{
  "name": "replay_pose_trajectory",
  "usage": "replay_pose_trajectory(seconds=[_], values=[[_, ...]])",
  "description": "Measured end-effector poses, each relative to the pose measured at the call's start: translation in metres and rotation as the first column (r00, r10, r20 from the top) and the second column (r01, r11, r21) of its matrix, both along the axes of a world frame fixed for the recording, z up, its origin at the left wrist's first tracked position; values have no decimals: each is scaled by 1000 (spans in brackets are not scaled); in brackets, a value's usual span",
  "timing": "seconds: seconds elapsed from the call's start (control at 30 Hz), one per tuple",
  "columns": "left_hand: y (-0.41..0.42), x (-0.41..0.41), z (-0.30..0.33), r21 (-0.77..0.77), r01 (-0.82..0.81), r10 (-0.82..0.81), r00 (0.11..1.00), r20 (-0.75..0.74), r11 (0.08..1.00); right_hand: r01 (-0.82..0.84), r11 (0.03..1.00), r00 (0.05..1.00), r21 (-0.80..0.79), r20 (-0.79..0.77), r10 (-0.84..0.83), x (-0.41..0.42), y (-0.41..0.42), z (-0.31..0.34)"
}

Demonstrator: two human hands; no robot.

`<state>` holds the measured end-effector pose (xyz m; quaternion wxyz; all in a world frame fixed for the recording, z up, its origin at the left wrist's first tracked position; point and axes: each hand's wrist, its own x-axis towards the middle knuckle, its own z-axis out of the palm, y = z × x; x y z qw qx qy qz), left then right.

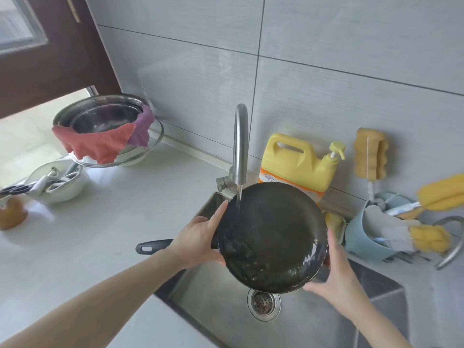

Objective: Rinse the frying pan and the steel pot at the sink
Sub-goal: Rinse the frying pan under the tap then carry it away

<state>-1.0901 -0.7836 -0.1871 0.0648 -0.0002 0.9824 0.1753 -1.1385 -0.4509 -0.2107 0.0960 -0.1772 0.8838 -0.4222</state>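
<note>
I had the pan tilted over the sink, its inside turned toward me and its handle sticking out left over the counter. Water from the tap struck the upper left of the pan and ran down the dark surface, pooling with suds along the lower rim just above the drain. My left hand clasped the left rim, fingers spread along the edge and thumb at the lower side; my right hand cupped the lower right rim from beneath, though how its fingers lay under the pan I could not tell. The steel pot (I took the nested steel bowls under the cloths at the back left for the likeliest candidate, but could not be sure) was not in the sink. To rinse well, I judged I should turn the pan slowly so the stream swept the whole face, keep the low edge over the drain so the suds ran off, and hold firmly, since a wet rim would likely be slippery. The detergent stood just behind the pan.
</note>
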Motion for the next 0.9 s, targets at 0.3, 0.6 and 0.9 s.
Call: replay_pose_trajectory(seconds=[0.3, 0.6, 0.9], values=[[7, 0, -15, -161, 172, -235, 747, -622, 972, 200, 978, 954, 65, -241, -180, 11, 14, -12], [18, -5, 0, -266, 132, -289, 621, -729, 955, 328, 939, 809, 106, -544, -222, 2, 24, 5], [23, 10, -22, -229, 169, -283, 649, -706, 959, 243, 966, 843, 91, -512, -164, 10, 29, -14]])
